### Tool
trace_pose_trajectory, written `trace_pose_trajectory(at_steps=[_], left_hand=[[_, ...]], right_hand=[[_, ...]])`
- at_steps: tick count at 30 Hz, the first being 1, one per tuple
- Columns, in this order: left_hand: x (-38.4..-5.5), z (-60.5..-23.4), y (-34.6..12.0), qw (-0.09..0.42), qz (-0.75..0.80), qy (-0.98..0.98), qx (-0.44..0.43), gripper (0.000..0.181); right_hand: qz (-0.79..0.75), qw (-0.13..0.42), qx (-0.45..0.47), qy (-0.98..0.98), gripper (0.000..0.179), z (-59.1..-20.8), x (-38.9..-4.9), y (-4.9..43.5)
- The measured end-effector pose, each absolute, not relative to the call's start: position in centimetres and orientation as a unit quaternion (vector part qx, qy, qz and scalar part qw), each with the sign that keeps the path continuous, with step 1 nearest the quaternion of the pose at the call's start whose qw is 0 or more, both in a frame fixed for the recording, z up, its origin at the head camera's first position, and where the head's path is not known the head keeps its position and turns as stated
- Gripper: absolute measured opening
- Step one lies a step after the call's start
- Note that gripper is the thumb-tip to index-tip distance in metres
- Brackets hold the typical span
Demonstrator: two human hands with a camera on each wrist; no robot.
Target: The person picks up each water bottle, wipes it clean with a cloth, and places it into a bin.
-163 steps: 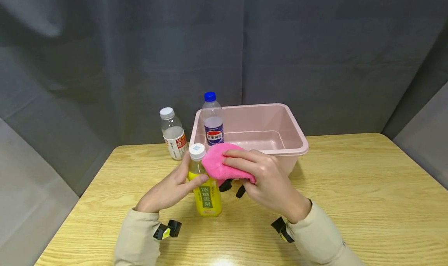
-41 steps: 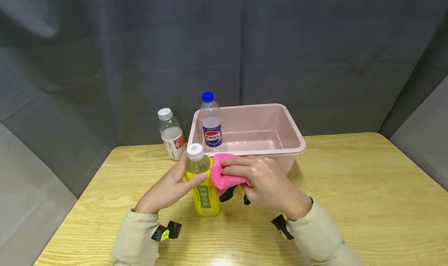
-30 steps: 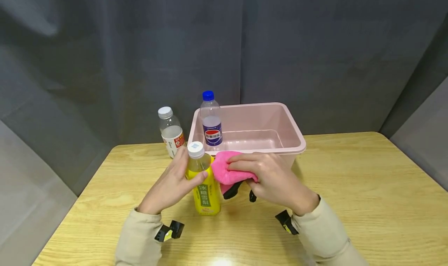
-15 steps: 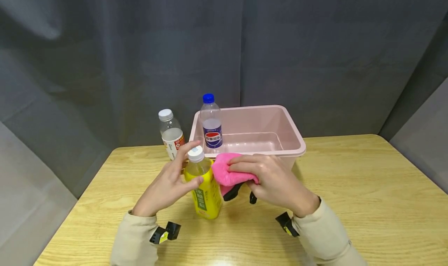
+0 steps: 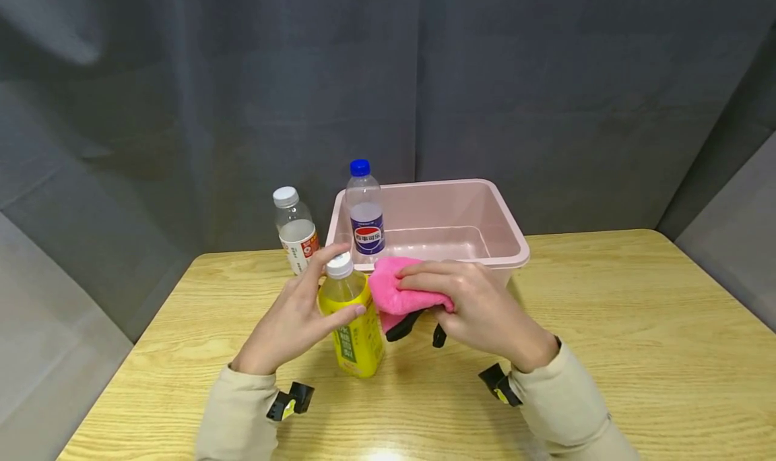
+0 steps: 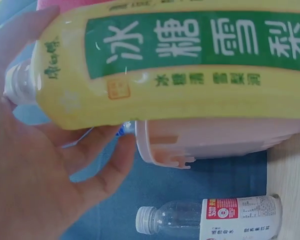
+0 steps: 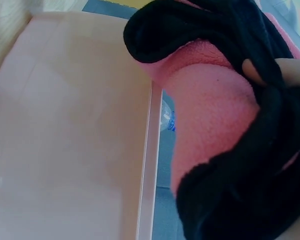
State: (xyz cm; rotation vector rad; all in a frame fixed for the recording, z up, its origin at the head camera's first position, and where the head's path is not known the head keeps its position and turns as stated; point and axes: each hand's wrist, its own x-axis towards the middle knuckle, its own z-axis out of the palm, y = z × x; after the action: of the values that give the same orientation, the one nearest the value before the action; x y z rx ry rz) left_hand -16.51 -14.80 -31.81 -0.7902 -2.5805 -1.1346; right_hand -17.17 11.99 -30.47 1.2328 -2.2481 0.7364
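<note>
Wood table (image 5: 636,340) | left grip (image 5: 292,327) curved wide round yellow bottle (image 5: 366,343) | right grip (image 5: 479,307) pinching bunched pink cloth (image 5: 397,291), knuckles up

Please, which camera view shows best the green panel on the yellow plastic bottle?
The left wrist view: the green label panel is large, its white characters readable. The head view shows it small and slanted, just below the thumb of the left hand; the right wrist view does not show it.
</note>
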Motion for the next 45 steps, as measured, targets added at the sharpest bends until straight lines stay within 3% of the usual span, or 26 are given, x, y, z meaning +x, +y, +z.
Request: trace_pose_trajectory(at_steps=[7, 19, 25, 36, 42, 45], left_hand=[[-16.6, -31.9, -14.9, 0.080, -0.407, -0.872, -0.260, 0.079], [-16.9, -31.8, -15.8, 0.078, -0.395, -0.867, -0.294, 0.068], [-17.0, -31.8, -16.3, 0.047, -0.408, -0.864, -0.292, 0.079], [-16.8, -31.5, -16.4, -0.026, -0.428, -0.860, -0.276, 0.083], [-17.0, -31.6, -16.3, -0.033, -0.432, -0.856, -0.283, 0.086], [-17.0, -31.7, -16.3, -0.031, -0.427, -0.858, -0.283, 0.088]], right_hand=[[0.278, 0.278, 0.440, -0.807, 0.054, -30.6, -17.3, 11.9], [0.352, 0.354, 0.428, -0.753, 0.045, -30.5, -17.1, 11.0], [0.369, 0.364, 0.444, -0.731, 0.044, -31.2, -17.2, 9.9], [0.250, 0.294, 0.444, -0.809, 0.047, -31.7, -17.1, 10.2], [0.196, 0.257, 0.461, -0.827, 0.045, -31.9, -17.3, 10.2], [0.182, 0.207, 0.470, -0.838, 0.044, -32.3, -17.5, 10.0]])
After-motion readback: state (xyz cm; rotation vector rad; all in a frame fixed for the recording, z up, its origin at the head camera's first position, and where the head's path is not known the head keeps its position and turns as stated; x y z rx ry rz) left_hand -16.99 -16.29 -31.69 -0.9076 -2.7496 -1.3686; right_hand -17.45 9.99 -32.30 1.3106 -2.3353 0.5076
